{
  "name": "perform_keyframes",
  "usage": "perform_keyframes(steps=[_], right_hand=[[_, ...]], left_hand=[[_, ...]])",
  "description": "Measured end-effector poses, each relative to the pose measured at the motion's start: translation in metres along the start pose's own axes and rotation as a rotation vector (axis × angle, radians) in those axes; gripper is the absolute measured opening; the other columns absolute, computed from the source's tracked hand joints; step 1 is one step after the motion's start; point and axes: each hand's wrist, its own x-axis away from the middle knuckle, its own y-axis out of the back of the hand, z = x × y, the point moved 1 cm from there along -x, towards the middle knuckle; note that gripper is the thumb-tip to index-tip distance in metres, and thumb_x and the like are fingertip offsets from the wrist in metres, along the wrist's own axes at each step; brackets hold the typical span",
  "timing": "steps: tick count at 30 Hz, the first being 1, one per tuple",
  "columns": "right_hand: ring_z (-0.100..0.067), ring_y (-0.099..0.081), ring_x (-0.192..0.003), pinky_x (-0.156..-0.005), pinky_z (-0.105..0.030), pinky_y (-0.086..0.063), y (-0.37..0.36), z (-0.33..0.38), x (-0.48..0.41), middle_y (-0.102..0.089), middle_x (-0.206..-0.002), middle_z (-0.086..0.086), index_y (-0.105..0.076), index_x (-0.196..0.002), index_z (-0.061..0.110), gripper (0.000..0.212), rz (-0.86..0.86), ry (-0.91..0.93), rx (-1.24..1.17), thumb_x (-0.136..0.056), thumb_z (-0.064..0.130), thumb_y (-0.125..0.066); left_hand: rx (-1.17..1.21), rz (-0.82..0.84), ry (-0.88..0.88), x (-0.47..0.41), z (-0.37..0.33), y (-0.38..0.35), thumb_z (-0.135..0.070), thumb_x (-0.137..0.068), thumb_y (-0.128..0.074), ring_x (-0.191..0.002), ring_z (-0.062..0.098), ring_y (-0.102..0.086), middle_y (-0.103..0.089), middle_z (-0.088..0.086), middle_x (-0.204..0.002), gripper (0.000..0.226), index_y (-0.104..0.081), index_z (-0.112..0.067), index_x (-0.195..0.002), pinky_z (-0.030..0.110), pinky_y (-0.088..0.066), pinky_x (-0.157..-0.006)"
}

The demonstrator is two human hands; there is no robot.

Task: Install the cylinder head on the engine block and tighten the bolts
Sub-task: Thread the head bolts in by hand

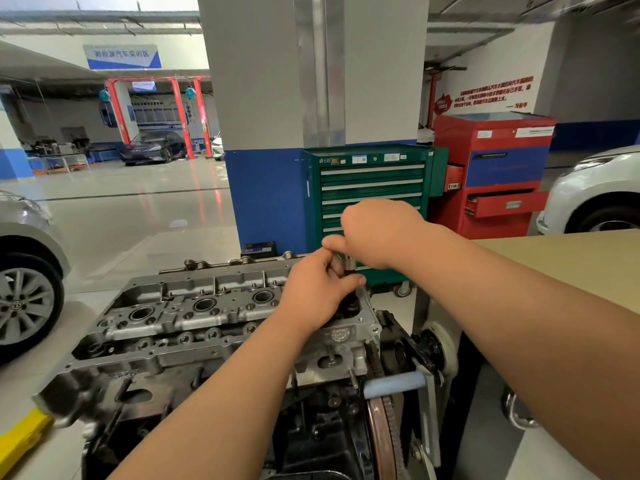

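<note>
The grey aluminium cylinder head [194, 317] lies on top of the dark engine block [311, 427], which is mounted on a stand. At the head's right end a socket tool [349, 268] stands upright over a dark recess. My left hand [317, 296] grips the tool's lower shaft with curled fingers. My right hand [377, 233] wraps over the tool's top end from above. The tool's tip and the bolt under it are hidden by my hands.
A green tool cabinet [370, 192] stands right behind the engine, against a blue and grey pillar [266, 195], and a red cabinet [491, 174] is beside it. A brown tabletop [571, 261] lies to the right. Cars are parked left [24, 271] and right [595, 192]. A yellow block [24, 441] lies low left.
</note>
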Motion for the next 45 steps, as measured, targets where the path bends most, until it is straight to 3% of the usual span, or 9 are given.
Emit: perform_keyframes(steps=[4,9,12,24,27,33,39,42,45], right_hand=[[-0.017,-0.055,-0.087,-0.071,-0.032,-0.045,0.008,-0.008,0.002,-0.057,-0.100,0.004,-0.057,-0.107,0.021,0.020,0.199,0.217,-0.227,-0.090,0.013,-0.052],[-0.020,-0.055,-0.082,-0.068,-0.034,-0.045,-0.011,-0.005,0.006,-0.055,-0.092,0.001,-0.050,-0.108,0.018,0.042,0.156,0.089,-0.153,-0.090,0.056,-0.050],[-0.024,-0.056,-0.077,-0.069,-0.037,-0.051,-0.019,-0.002,0.002,-0.052,-0.075,-0.001,-0.057,-0.091,0.014,0.034,0.050,0.075,-0.057,-0.097,0.045,-0.044],[-0.020,-0.053,-0.061,-0.058,-0.033,-0.047,-0.015,-0.027,0.005,-0.062,-0.069,-0.005,-0.063,-0.074,0.012,0.030,-0.126,-0.030,-0.404,-0.090,0.033,-0.049],[-0.022,-0.052,-0.059,-0.055,-0.031,-0.043,-0.021,-0.036,0.009,-0.064,-0.069,-0.008,-0.063,-0.074,0.009,0.029,-0.149,-0.096,-0.526,-0.090,0.031,-0.052],[-0.028,-0.062,-0.066,-0.064,-0.035,-0.050,-0.016,-0.049,0.009,-0.066,-0.065,-0.010,-0.061,-0.066,0.011,0.031,-0.394,-0.248,-0.711,-0.089,0.030,-0.053],[-0.029,-0.069,-0.069,-0.063,-0.041,-0.055,-0.011,-0.059,0.003,-0.068,-0.067,-0.010,-0.061,-0.067,0.015,0.029,-0.552,-0.325,-0.984,-0.091,0.028,-0.054],[-0.026,-0.070,-0.065,-0.047,-0.031,-0.047,-0.017,-0.064,0.001,-0.061,-0.055,0.001,-0.058,-0.064,0.016,0.031,-0.583,-0.378,-1.073,-0.092,0.028,-0.055],[-0.029,-0.069,-0.067,-0.054,-0.040,-0.052,-0.024,-0.064,0.000,-0.062,-0.057,-0.001,-0.059,-0.067,0.010,0.033,-0.561,-0.392,-1.060,-0.093,0.029,-0.054]], left_hand=[[-0.047,0.002,0.011,0.003,0.008,0.003,-0.035,-0.080,-0.073,-0.072,0.005,-0.051,-0.055,-0.010,-0.079,0.024,-0.050,-0.028,-0.077,0.020,-0.037,-0.063],[-0.594,0.040,-0.008,0.015,0.013,0.009,-0.041,-0.091,-0.051,-0.108,0.026,-0.045,-0.054,0.001,-0.111,0.026,-0.067,-0.021,-0.086,0.038,-0.041,-0.092],[-0.750,0.238,0.109,0.019,0.005,-0.005,-0.043,-0.097,-0.034,-0.123,0.033,-0.034,-0.045,0.009,-0.133,0.046,-0.066,-0.015,-0.115,0.046,-0.033,-0.103],[-0.477,0.136,0.341,0.012,-0.005,-0.008,-0.042,-0.085,-0.052,-0.125,0.035,-0.036,-0.048,0.011,-0.132,0.031,-0.065,-0.019,-0.103,0.045,-0.032,-0.106],[-0.425,0.131,0.361,0.010,-0.008,-0.007,-0.049,-0.077,-0.058,-0.117,0.032,-0.041,-0.056,0.006,-0.116,0.023,-0.054,-0.027,-0.072,0.045,-0.034,-0.104],[-0.312,-0.033,0.168,0.008,-0.008,-0.012,-0.052,-0.087,-0.060,-0.072,0.012,-0.049,-0.054,-0.011,-0.065,0.038,-0.044,-0.024,-0.066,0.050,-0.027,-0.108],[-0.014,-0.153,0.008,0.001,-0.014,0.001,-0.043,-0.095,-0.052,-0.065,0.008,-0.059,-0.062,-0.004,-0.076,0.022,-0.052,-0.024,-0.085,0.020,-0.041,-0.053],[0.290,-0.371,-0.018,-0.024,-0.027,0.023,-0.041,-0.097,-0.048,-0.068,0.009,-0.068,-0.064,-0.004,-0.078,0.018,-0.053,-0.026,-0.089,0.023,-0.054,-0.056],[0.376,-0.301,0.067,-0.050,-0.030,0.031,-0.035,-0.101,-0.045,-0.083,0.025,-0.069,-0.067,0.001,-0.091,0.014,-0.049,-0.027,-0.091,0.040,-0.059,-0.068]])
